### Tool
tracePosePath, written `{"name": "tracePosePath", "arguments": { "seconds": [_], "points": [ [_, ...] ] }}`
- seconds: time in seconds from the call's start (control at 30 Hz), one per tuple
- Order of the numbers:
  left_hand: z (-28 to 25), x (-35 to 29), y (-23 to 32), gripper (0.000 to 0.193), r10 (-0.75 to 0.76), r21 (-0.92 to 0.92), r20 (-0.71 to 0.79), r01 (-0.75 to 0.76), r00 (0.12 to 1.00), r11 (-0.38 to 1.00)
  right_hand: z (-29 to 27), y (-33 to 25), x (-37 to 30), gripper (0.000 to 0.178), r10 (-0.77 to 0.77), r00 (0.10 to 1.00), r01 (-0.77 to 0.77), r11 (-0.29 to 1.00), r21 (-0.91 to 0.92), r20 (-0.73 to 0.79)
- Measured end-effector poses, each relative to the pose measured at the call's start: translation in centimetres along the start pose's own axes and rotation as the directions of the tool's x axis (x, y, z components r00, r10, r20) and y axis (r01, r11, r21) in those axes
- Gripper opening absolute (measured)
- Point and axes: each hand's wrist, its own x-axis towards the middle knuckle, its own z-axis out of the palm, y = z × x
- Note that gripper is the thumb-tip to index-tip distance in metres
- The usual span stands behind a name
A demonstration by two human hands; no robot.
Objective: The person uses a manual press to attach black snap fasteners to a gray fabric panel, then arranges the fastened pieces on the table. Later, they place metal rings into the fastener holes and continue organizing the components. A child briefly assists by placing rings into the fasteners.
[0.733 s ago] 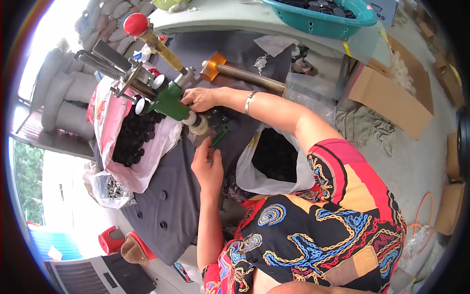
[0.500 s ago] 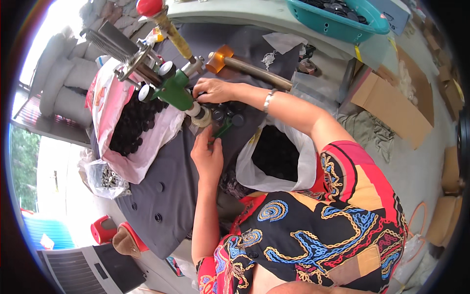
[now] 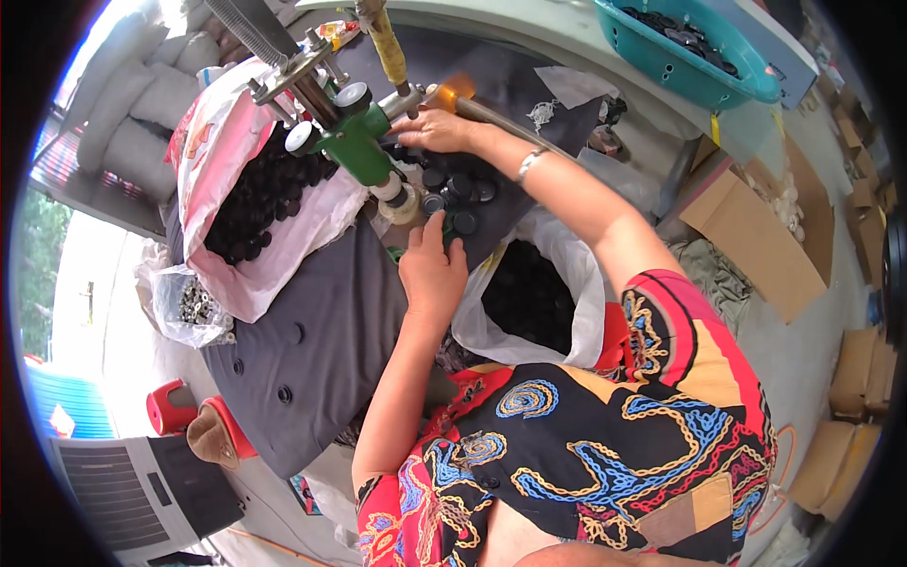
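Observation:
A green hand press [image 3: 357, 151] stands in front of me, with a yellow-wrapped lever [image 3: 385, 47] rising from its side. My left hand [image 3: 433, 269] is right of the press's lower end, fingers apart, its fingertips at a loose group of black round caps [image 3: 460, 189]. Part of a green base shows beside those fingers. Behind the press, near the lever's metal hub, is my right hand [image 3: 439, 130], its fingers stretched toward the press. Nothing shows in it. What lies under the press's lower end is partly hidden.
A pink-white sack [image 3: 222, 189] of black caps lies left of the press; a white bag [image 3: 595, 326] of black pieces is close to my body. Small metal parts fill a clear bag [image 3: 196, 304]. A teal basin [image 3: 694, 66] stands behind, a cardboard box [image 3: 746, 227] at right.
My left hand has moved right, from the press's lower end to the loose caps. My right hand has risen from low behind the press to near the lever's hub. The view has shifted slightly.

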Motion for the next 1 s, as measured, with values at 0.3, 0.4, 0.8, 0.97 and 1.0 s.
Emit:
{"name": "tracePosePath", "arguments": {
  "seconds": [0.3, 0.4, 0.8, 0.97, 1.0],
  "points": [
    [0.6, 0.0, -0.3, 0.057, -0.032, 0.128, 0.097, 0.020, 0.995, 0.992, 1.2, -0.3, -4.4, 0.034, -0.079, 0.994, 0.079, 0.997, 0.004, 0.077],
    [1.2, 0.6, 0.1, 0.061, -0.041, 0.172, 0.136, 0.017, 0.990, 0.985, 0.7, -1.0, -6.6, 0.026, -0.081, 0.994, 0.083, 0.996, -0.013, 0.074],
    [2.7, -2.0, 1.5, 0.067, 0.062, -0.064, 0.211, -0.050, 0.976, 0.997, 1.3, -6.4, -16.1, 0.017, -0.159, 0.984, 0.168, 0.978, 0.125, -0.081],
    [2.7, -5.5, 1.7, 0.064, 0.162, -0.132, 0.332, -0.125, 0.929, 0.983, 1.2, -8.6, -17.7, 0.016, -0.035, 0.986, 0.034, 0.999, -0.010, -0.165],
    [2.3, -5.6, 1.6, 0.063, 0.200, -0.142, 0.331, -0.161, 0.922, 0.977, 1.0, -9.5, -16.9, 0.016, 0.006, 0.983, -0.017, 0.998, -0.057, -0.186]
  ]
}}
